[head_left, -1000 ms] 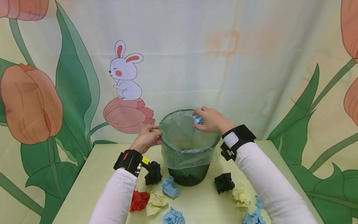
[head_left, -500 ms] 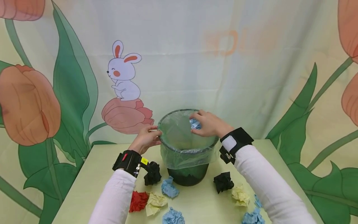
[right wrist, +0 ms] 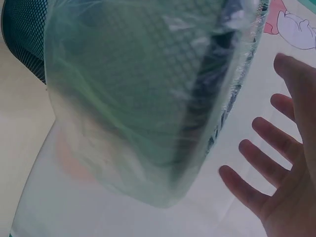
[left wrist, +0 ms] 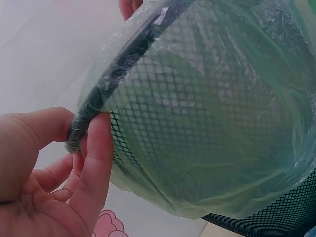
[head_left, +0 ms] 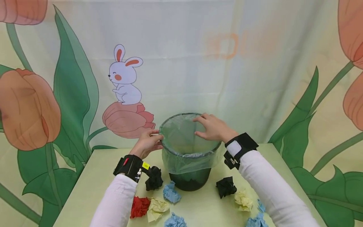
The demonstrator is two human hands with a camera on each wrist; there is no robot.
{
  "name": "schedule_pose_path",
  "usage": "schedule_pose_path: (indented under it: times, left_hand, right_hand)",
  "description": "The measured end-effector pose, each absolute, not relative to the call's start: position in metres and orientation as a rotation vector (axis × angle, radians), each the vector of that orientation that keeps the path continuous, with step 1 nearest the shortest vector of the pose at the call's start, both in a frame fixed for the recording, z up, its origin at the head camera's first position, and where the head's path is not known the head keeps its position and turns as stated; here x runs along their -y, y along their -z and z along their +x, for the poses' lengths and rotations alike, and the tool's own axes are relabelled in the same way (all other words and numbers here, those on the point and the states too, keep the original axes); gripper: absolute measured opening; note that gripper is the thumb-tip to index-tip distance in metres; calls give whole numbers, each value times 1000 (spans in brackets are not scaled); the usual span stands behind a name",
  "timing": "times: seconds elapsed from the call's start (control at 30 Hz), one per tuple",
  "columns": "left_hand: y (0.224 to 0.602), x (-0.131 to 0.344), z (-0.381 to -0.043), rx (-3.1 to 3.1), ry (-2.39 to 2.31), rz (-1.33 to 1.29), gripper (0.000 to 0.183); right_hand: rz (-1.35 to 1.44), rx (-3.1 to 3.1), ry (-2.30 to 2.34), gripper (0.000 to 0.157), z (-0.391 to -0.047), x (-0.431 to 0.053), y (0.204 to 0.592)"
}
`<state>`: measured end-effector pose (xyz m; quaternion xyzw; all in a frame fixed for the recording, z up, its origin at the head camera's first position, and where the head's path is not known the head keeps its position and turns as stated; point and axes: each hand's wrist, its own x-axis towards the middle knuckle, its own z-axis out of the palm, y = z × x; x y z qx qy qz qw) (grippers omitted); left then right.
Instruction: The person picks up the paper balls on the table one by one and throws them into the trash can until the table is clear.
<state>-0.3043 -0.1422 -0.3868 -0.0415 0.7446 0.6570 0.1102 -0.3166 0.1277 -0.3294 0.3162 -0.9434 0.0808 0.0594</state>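
A black mesh wastebasket (head_left: 190,183) stands on the table, lined with a thin green plastic bag (head_left: 184,165) folded over its rim. My left hand (head_left: 147,143) pinches the left side of the rim; in the left wrist view, thumb and fingers (left wrist: 98,158) clasp the bag-covered rim (left wrist: 129,55). Over the right part of the opening hovers my right hand (head_left: 214,128), fingers spread with nothing in them. The right wrist view confirms that this hand (right wrist: 296,173) holds nothing and is apart from the bag. The bottom of the basket is hidden.
Left of the basket and before it lie crumpled paper balls: black (head_left: 154,179), blue (head_left: 171,193), red (head_left: 140,207), yellow (head_left: 157,209) and another blue (head_left: 175,220). To the right are black (head_left: 226,187), yellow (head_left: 243,201) and blue (head_left: 256,220) balls. A printed curtain (head_left: 181,63) hangs behind.
My right hand moved slightly left and down over the basket and let go of a crumpled blue paper ball, now out of sight. My left hand kept its hold on the rim.
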Motion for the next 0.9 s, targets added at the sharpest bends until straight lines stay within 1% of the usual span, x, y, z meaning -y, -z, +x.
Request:
schedule_pose_path:
  times: [0.13, 0.43, 0.53, 0.9]
  left_hand:
    - [388, 142, -303, -2184, -1933, -117, 55]
    - [388, 141, -306, -2173, -1941, -137, 56]
    - [387, 142, -305, -2165, -1943, -141, 55]
    - [386, 142, -304, -2166, -1943, -143, 55]
  right_hand:
    - [925, 2793, -223, 41, -316, -133, 334]
    - [914, 2661, -182, 13, -317, -148, 340]
    - [904, 2634, -186, 6, -318, -153, 341]
    - [820, 2585, -270, 7, -313, -181, 352]
